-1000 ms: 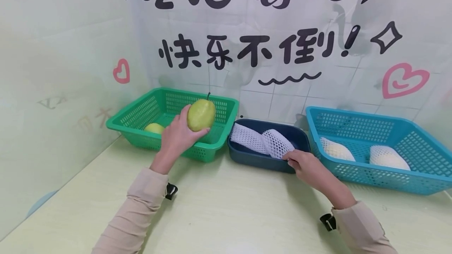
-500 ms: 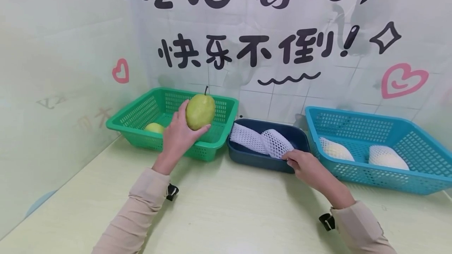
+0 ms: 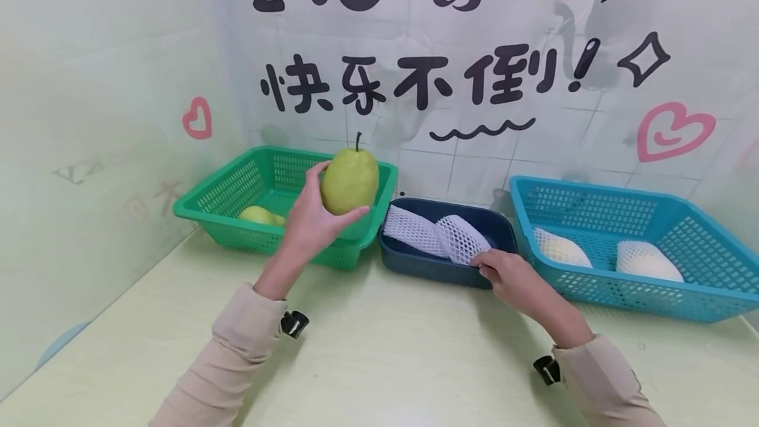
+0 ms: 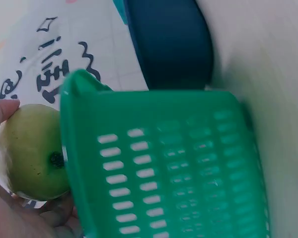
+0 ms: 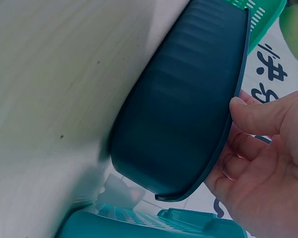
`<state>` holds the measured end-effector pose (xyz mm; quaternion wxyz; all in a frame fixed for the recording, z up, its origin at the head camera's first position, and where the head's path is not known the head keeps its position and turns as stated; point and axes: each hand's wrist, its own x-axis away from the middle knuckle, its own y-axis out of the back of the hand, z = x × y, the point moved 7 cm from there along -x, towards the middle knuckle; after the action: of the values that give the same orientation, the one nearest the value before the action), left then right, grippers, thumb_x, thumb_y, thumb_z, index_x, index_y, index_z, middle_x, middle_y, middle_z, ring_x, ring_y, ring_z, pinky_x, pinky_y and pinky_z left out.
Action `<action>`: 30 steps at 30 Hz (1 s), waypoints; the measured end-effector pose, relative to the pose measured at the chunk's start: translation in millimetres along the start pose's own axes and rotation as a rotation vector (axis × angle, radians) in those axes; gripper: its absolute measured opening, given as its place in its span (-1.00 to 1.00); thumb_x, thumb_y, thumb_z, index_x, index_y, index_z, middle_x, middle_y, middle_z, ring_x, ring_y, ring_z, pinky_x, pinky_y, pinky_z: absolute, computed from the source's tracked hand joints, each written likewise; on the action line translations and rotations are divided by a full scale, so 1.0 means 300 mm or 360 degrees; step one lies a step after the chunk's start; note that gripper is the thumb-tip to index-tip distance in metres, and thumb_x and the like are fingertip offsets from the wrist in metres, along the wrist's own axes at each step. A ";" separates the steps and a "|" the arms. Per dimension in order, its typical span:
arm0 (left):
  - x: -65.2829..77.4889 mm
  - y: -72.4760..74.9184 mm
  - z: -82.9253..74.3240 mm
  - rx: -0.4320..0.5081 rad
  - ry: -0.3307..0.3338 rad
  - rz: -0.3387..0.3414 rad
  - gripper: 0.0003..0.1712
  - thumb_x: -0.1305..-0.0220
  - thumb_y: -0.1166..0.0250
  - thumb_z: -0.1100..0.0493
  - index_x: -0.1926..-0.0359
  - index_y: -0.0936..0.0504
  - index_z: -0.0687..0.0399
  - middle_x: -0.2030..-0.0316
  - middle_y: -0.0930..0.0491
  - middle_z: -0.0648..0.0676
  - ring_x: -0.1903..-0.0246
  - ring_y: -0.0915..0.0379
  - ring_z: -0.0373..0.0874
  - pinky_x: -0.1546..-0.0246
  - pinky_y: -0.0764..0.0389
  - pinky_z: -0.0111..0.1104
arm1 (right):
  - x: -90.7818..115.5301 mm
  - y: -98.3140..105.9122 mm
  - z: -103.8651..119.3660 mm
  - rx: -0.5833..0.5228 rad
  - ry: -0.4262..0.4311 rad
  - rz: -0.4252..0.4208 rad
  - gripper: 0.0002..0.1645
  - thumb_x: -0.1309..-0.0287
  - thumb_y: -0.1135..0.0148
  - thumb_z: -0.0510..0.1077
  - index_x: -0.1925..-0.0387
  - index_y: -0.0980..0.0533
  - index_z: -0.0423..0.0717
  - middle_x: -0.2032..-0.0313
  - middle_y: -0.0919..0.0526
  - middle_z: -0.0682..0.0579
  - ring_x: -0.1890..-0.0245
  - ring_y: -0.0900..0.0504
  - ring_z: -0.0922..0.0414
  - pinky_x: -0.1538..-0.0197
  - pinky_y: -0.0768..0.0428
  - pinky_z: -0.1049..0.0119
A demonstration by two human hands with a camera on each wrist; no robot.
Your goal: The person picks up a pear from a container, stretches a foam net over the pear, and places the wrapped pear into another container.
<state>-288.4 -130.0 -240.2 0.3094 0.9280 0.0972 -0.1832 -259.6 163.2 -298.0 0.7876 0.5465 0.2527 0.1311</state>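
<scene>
Left grip [image 3: 311,219]: mine, curled round one pear, thumb along the near lower side, fingers on the far left side.
Pear [image 3: 352,182]: yellow-green, upright in my left grip, dark stem up; raised over the right part of the green basket as the head view has it. In the left wrist view the basket rim covers one edge of the fruit; I cannot tell whether they touch.
Right grip [image 3: 514,277]: mine, pinching the rim of the dark blue tub at its near right, thumb outside, fingers over the edge. Fingertips are right by the end of one net; I cannot tell whether they hold it too.
Dark blue tub [image 3: 435,273]: stands on the worktop between the two baskets.
Left foam net [image 3: 409,230]: white mesh, inside the tub, lying flat and slanted.
Right foam net [image 3: 462,240]: also inside, partly overlapping the other, its near end at the rim.
Green basket [image 3: 225,232]: left of the tub; I see yellow-green fruit [image 3: 257,215] low in it, partly hidden by the front wall.
Blue basket [image 3: 652,294]: right of the tub; two pale net-wrapped fruits [image 3: 649,262] lie in it, apart.
Worktop [image 3: 379,348]: pale, faintly grained.
Back wall [image 3: 423,170]: black lettering, pink heart.
</scene>
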 end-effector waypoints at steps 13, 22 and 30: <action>0.082 -0.060 -0.152 0.0093 -0.0079 0.0279 0.07 0.21 -0.49 -0.15 -0.32 -0.08 -0.25 -0.04 -0.45 0.17 0.08 -0.49 0.04 0.21 -0.59 -0.14 | -0.002 -0.001 -0.002 0.0001 -0.0043 0.0029 -0.76 -0.14 -0.09 -0.43 0.18 -0.57 -0.22 0.22 -0.66 -0.10 0.21 -0.60 0.00 0.06 -0.58 0.01; 0.153 -0.143 -0.222 0.0195 -0.0135 0.0601 0.12 0.23 -0.54 -0.05 -0.31 -0.05 -0.15 -0.05 -0.44 0.19 0.04 -0.49 0.03 0.20 -0.61 -0.21 | -0.002 0.000 0.001 0.0006 -0.0003 -0.0002 -0.77 -0.13 -0.10 -0.43 0.20 -0.57 -0.21 0.24 -0.66 -0.08 0.22 -0.61 0.00 0.09 -0.59 0.04; 0.203 -0.243 -0.217 0.0175 -0.0163 0.0829 0.13 0.27 -0.55 -0.01 -0.27 -0.02 -0.11 -0.02 -0.44 0.17 0.08 -0.48 -0.01 0.17 -0.59 -0.23 | -0.001 0.001 0.003 0.0008 0.0014 -0.0026 -0.78 -0.13 -0.11 -0.42 0.21 -0.58 -0.21 0.25 -0.66 -0.08 0.24 -0.61 0.01 0.11 -0.60 0.05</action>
<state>-236.0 -28.5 -255.6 0.2998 0.9267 -0.1705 -0.1491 -259.5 162.5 -297.4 0.7861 0.5460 0.2609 0.1262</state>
